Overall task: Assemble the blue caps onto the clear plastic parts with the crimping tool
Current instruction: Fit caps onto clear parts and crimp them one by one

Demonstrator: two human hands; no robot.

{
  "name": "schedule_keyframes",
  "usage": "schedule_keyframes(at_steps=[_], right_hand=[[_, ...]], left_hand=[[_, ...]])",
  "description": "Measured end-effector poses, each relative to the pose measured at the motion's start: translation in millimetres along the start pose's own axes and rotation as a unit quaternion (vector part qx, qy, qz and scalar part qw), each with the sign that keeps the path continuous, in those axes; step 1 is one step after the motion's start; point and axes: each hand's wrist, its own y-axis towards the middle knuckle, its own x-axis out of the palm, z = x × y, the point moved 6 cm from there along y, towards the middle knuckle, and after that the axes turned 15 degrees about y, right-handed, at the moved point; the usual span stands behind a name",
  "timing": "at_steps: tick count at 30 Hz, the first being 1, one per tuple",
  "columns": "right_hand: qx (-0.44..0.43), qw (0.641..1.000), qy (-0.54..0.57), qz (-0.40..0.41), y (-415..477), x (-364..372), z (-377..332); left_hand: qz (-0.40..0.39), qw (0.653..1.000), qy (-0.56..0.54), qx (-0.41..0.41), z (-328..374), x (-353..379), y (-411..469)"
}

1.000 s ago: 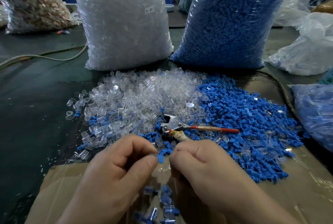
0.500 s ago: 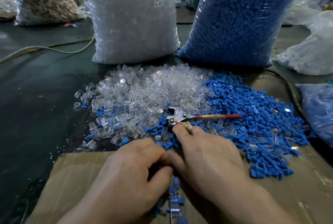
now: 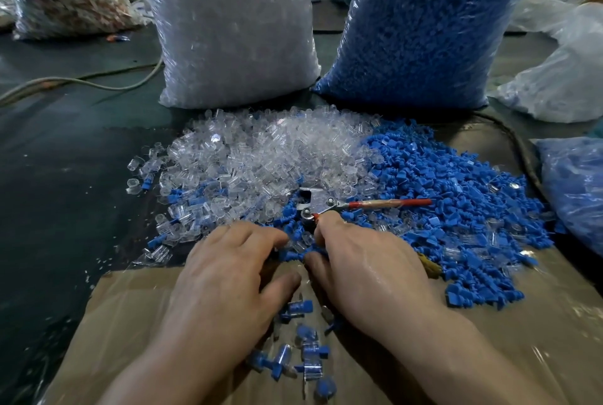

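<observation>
A heap of clear plastic parts (image 3: pixel 261 156) lies mid-table, with a heap of blue caps (image 3: pixel 456 202) spread to its right. Between them lies the crimping tool (image 3: pixel 315 200), its metal head pointing left and one red handle sticking out to the right. My right hand (image 3: pixel 368 267) grips the tool's lower, wrapped handle, index finger up by the pivot. My left hand (image 3: pixel 228 274) lies palm down beside it, fingertips touching loose parts at the heap's near edge; nothing shows in its grasp. Several capped pieces (image 3: pixel 306 339) lie on the cardboard between my wrists.
A big bag of clear parts (image 3: pixel 228 29) and a big bag of blue caps (image 3: pixel 424 23) stand behind the heaps. Another blue-filled bag (image 3: pixel 574 189) is at the right edge. Brown cardboard (image 3: pixel 130 323) covers the near table. A cable (image 3: pixel 81 81) runs at the far left.
My left hand let go of the blue cap it pinched and went forward to the heap's edge. My right hand slid forward along the tool handle toward the pivot.
</observation>
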Motion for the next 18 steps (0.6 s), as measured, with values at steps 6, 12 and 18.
schedule_keyframes(at_steps=[6,12,18], right_hand=[[-0.024,1.000,0.008,0.001,-2.5,-2.1,-1.4],[-0.038,0.999,0.017,-0.013,-3.9,-2.8,-4.7],[-0.061,0.997,0.024,-0.027,-3.6,-1.0,-5.4]], left_hand=[[0.021,0.999,-0.034,0.008,-0.3,-0.4,0.3],[0.023,0.999,-0.045,-0.001,-1.5,1.4,-0.2],[0.018,0.998,-0.050,0.036,4.4,0.9,-1.6]])
